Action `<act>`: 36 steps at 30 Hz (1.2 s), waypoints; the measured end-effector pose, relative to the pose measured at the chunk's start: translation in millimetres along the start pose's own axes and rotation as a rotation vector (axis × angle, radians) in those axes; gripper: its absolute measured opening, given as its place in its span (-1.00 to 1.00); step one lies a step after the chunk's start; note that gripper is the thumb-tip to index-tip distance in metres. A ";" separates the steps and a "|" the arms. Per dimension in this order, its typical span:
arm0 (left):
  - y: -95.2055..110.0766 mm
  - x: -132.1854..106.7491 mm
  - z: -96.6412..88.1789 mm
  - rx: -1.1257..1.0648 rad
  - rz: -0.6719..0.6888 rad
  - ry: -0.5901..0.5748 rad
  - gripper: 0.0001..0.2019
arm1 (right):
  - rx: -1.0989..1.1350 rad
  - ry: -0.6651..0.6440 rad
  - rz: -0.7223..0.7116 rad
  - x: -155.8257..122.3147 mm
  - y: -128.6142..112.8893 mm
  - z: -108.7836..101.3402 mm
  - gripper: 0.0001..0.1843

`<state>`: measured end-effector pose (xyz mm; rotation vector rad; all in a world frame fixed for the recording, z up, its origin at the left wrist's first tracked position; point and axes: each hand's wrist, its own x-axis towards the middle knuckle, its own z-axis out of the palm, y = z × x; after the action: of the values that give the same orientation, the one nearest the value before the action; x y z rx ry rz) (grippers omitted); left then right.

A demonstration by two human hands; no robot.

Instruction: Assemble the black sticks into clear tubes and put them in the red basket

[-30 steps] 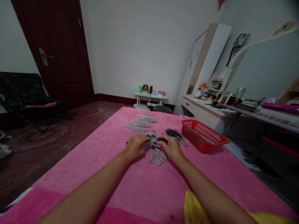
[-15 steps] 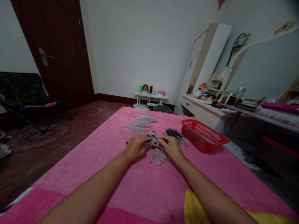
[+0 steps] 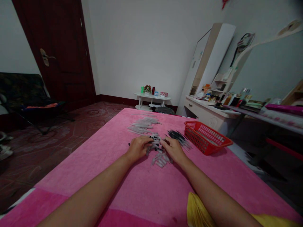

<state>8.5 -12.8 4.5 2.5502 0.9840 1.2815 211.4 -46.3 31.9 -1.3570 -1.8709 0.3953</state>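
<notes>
My left hand (image 3: 139, 147) rests at the left side of a pile of small clear and black pieces (image 3: 155, 142), which look like pen parts. Its fingers are curled together at the pile; what they pinch is too small to make out. From the other side, my right hand (image 3: 174, 148) reaches in with thumb and forefinger pressed together, their contents unclear. Close in front lie short translucent caps (image 3: 161, 160). Beyond the hands, long clear tubes (image 3: 143, 124) like pen barrels lie in a loose bunch. Thin black-ended sticks (image 3: 177, 136), resembling pen refills, lie beside my right hand.
A red plastic basket (image 3: 205, 138) with thin pieces inside stands at the right on the pink cloth (image 3: 99, 164). Yellow fabric (image 3: 199, 209) lies under my right forearm. Farther off are a low white table (image 3: 151, 95) and a cluttered dresser (image 3: 208, 107).
Both hands stay at the pile with only slight finger movement. The whole view has shifted very slightly; the bunches and basket lie as before.
</notes>
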 end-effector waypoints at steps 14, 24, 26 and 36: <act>1.2 -1.1 0.6 -0.004 -0.012 -0.006 -0.79 | -0.134 0.008 -0.041 -1.5 -6.0 -3.4 -0.70; 1.8 -0.9 -0.8 0.002 0.004 -0.020 -0.80 | -0.135 -0.039 -0.037 -0.7 -3.2 -4.1 -0.58; 0.3 -1.4 -0.2 0.007 0.001 -0.019 -0.79 | -0.124 -0.021 -0.025 -0.6 -3.6 -4.6 -0.63; -1.4 -2.5 0.4 -0.005 0.017 -0.022 -0.80 | -0.101 -0.018 -0.045 0.0 -2.9 -3.5 -0.70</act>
<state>7.0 -13.1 2.1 2.5682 0.9559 1.2558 212.1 -48.0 36.0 -1.3792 -1.9550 0.2943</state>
